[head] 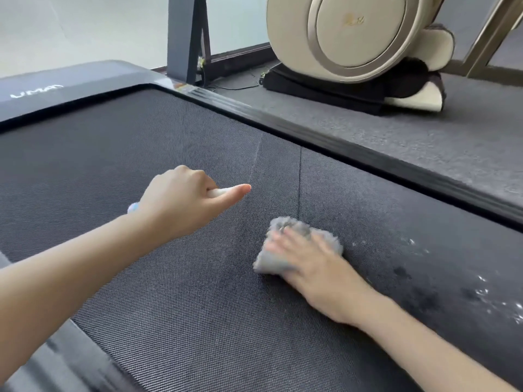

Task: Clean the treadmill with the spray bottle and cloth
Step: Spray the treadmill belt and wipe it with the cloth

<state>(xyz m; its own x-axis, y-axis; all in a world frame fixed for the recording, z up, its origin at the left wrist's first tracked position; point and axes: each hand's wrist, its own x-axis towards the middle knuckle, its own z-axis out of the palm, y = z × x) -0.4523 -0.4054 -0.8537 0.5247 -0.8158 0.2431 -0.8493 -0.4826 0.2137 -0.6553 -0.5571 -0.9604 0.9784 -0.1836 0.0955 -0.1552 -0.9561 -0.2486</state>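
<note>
Belt surface: dark grey woven treadmill belt [141, 142] fills the near and middle view, with both forearms reaching out over it.
Right hand: right hand [317, 267] lies flat, its fingers spread and straight, and presses down on the cloth. It grips nothing, and its fingers are motion-blurred.
Cloth: fluffy grey cleaning cloth [294, 224] is bunched under the right hand's fingers, on the belt near the seam line.
Wet patch: dark damp blotches [424, 298] and white droplets [509, 306] lie on the belt to the right of the cloth, not yet wiped.
Left hand: left hand [181, 202] has its fingers curled round a white object and its thumb stretched forward, just above the belt.
Container: small white spray bottle [218, 192], judging by the task, is almost wholly hidden in the left hand. I cannot tell how much liquid it holds.
Progress: spraying looks done on the right part and wiping is under way. The wet patch, the left and far belt, the black side rail [339, 142] and the grey motor cover [70, 80] appear to be left.
Beyond: grey carpet [452, 137], a dark upright post [181, 38] and a beige massage chair [353, 38].
</note>
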